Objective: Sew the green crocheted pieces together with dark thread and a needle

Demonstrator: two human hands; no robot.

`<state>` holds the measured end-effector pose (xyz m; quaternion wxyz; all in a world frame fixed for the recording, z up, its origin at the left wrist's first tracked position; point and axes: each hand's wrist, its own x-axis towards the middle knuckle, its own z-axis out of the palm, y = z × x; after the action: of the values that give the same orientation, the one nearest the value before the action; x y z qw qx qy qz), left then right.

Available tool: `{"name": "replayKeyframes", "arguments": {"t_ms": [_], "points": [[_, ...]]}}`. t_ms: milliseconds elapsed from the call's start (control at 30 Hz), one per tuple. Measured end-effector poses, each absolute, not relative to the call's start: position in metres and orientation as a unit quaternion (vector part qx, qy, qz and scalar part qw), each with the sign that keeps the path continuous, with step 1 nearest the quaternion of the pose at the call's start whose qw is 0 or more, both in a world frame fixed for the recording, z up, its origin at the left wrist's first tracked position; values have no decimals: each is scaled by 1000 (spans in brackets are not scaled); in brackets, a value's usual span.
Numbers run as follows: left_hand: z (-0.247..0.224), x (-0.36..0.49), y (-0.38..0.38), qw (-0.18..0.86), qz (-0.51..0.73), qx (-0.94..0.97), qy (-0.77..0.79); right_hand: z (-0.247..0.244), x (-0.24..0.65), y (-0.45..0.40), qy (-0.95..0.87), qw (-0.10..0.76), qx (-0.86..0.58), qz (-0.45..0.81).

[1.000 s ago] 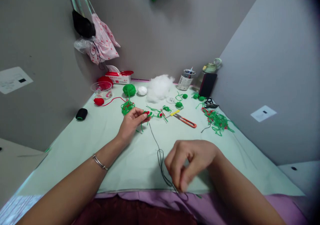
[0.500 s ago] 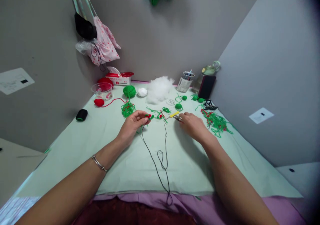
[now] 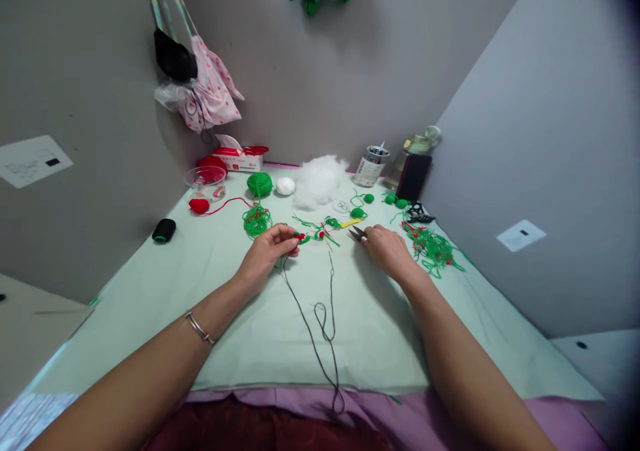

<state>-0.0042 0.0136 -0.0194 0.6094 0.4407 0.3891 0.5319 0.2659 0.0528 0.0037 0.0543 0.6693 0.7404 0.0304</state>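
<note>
Moved: snips [image 3: 357, 235] lifted or slid from yellow handle [image 3: 351, 223] | right hand [image 3: 389, 247]: fingers wrapped round snips, blades jutting leftward | left hand [image 3: 267, 251]: thumb and fingers pinching red-green piece [image 3: 301, 237] at fingertips, apparently crocheted, partly hidden

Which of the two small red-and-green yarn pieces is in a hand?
The left piece, pinched in the left hand. The other piece, just to its right, lies on the table, touched by neither hand.

Plain grey walls [image 3: 425, 44] stand around a desk [image 3: 390, 344] spread with a pale green cloth [image 3: 250, 357], the right wall [image 3: 550, 124] looking lighter than the left wall [image 3: 75, 57], each bearing a white panel [image 3: 521, 235].
</note>
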Motion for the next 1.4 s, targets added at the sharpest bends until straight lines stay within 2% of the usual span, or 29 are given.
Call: {"name": "replayKeyframes", "arguments": {"t_ms": [100, 167, 267, 367, 467, 667, 833, 1400], "points": [[-19, -4, 14, 617, 526, 437, 390, 8, 271, 55, 730, 19, 682, 34], [-19, -4, 14, 621, 522, 437, 389, 12, 271, 55, 733, -67, 677, -6], [-20, -3, 14, 628, 522, 433, 383, 19, 261, 47, 747, -241, 606, -132], [-20, -2, 13, 632, 530, 417, 381, 23, 242, 32, 774, -297, 518, -209], [-20, 0, 12, 635, 537, 401, 384, 19, 221, 15, 813, -274, 478, -191], [-20, 1, 12, 653, 531, 398, 365, 2, 198, 1, 859, -175, 481, -3], [-23, 3, 12, 665, 516, 391, 373, -3, 197, 2, 865, -132, 476, 89], [-23, 5, 9, 684, 501, 375, 374, -2, 194, -3, 866, -131, 462, 141]]}}
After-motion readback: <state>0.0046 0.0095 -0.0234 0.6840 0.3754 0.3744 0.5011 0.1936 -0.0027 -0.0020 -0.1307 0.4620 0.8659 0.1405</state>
